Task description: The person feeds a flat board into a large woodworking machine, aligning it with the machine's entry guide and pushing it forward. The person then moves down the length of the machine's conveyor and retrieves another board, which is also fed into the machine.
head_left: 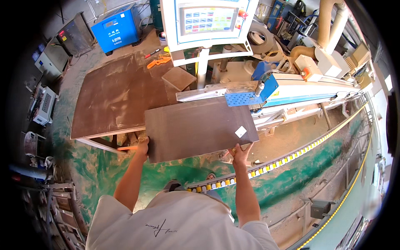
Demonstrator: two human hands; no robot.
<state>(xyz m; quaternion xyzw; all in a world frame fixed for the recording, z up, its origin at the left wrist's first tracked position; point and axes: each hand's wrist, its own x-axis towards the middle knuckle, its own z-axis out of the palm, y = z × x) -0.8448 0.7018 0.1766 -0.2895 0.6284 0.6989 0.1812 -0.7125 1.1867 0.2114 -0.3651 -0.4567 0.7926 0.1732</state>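
Observation:
A dark brown rectangular panel (196, 131) with a small white label (240, 132) near its right end spans the space between my hands. My left hand (143, 149) grips its left end near the front corner. At the front edge, close to the right corner, my right hand (240, 154) holds it with thumb and fingers; the undersides of both grips are hidden. The panel's far right part meets a blue perforated plate (243, 99) on the machine, and its far edge lies along a pale metal fence (216, 91).
A dusty brown table (121, 96) stands at left, carrying a small board (178, 78) and an orange tool (158, 62). Above the fence rises a control screen (208, 20). A rail of yellow and white rollers (266, 167) runs close on my right. A blue cabinet (116, 29) stands behind.

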